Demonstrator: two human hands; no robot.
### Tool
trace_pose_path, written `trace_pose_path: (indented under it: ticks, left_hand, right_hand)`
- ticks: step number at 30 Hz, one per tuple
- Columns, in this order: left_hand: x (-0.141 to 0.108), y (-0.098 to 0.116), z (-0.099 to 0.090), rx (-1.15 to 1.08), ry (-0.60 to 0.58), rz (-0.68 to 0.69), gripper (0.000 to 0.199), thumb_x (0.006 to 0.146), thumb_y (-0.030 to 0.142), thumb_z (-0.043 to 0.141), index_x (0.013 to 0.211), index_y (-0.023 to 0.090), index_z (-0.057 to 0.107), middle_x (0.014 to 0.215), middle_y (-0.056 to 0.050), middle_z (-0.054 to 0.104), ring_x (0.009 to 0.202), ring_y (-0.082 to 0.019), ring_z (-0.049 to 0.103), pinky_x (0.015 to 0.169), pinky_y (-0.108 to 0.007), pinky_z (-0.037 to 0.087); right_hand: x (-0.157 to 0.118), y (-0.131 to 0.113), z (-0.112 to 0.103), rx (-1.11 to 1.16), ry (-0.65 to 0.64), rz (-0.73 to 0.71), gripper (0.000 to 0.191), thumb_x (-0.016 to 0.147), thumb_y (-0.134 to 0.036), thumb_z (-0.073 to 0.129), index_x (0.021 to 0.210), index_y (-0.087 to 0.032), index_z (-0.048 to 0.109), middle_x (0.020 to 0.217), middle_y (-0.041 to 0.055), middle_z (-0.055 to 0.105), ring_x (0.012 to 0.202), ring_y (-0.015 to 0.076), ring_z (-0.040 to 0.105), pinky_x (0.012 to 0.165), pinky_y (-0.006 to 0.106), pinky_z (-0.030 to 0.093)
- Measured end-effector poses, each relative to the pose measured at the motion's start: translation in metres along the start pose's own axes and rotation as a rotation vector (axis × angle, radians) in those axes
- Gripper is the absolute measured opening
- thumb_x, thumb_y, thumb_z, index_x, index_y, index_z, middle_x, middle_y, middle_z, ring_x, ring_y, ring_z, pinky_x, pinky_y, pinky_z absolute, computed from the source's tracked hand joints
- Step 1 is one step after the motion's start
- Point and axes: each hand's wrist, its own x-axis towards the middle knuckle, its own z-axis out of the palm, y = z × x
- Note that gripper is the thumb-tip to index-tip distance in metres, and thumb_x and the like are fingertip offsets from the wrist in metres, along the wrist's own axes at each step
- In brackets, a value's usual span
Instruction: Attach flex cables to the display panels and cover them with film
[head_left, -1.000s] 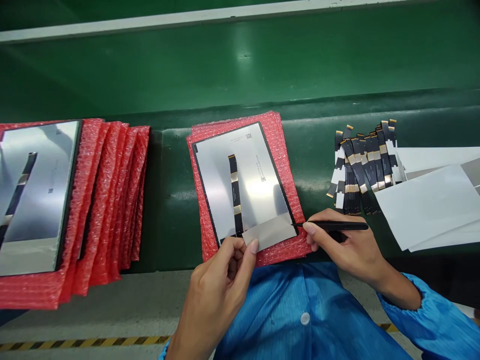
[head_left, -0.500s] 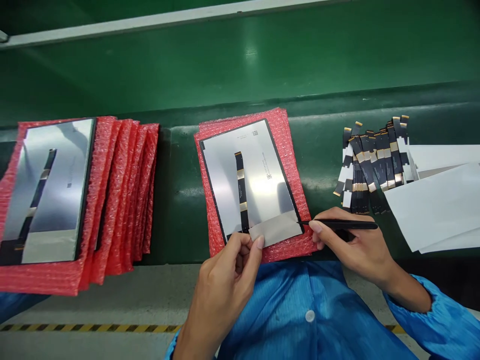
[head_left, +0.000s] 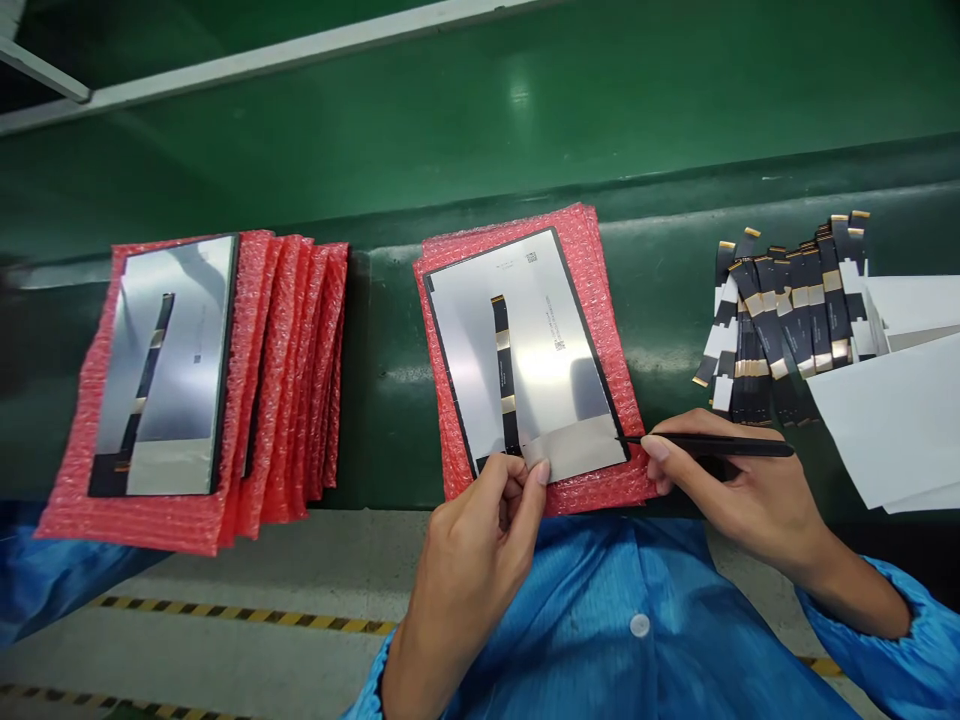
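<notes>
A display panel [head_left: 480, 340] lies back up on red bubble-wrap bags [head_left: 620, 350], its shiny metal back facing me. A black flex cable [head_left: 504, 365] runs down that back. Along the near edge is a flat grey strip [head_left: 581, 449]. My left hand [head_left: 480, 550] is closed in a pinch on the strip's left end, thumb and forefinger together at the panel's near edge. In my right hand [head_left: 739, 500] is a pair of black tweezers [head_left: 720, 445], held like a pen. Their tip touches the panel's right edge, by the strip's right end.
To the left, another display panel [head_left: 199, 400] with a flex cable and grey strip rests on a stack of red bubble-wrap bags [head_left: 300, 400]. Several flex cables [head_left: 795, 310] lie piled at right beside white sheets [head_left: 892, 410]. A blue sleeve [head_left: 67, 570] shows at far left.
The view has shifted, so the scene sits further right. Both hands keep nearly the same places on the panel, the left pinching the strip and the tweezers' tip at its right end.
</notes>
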Motion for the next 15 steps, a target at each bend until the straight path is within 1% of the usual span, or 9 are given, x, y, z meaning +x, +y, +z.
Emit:
trace_pose_path:
  ticks: [15]
  left_hand:
    - [0.0012, 0.0, 0.0004, 0.031, -0.005, -0.005, 0.024, 0.093, 0.044, 0.054, 0.079, 0.025, 0.055, 0.057, 0.012, 0.051, 0.042, -0.002, 0.046, 0.042, -0.013, 0.036]
  right_hand:
    - [-0.0003, -0.0008, 0.0013, 0.003, 0.025, 0.001, 0.01, 0.085, -0.038, 0.067, 0.078, -0.039, 0.072, 0.064, -0.0053, 0.073, 0.052, 0.0185, 0.072, 0.046, 0.03, 0.063]
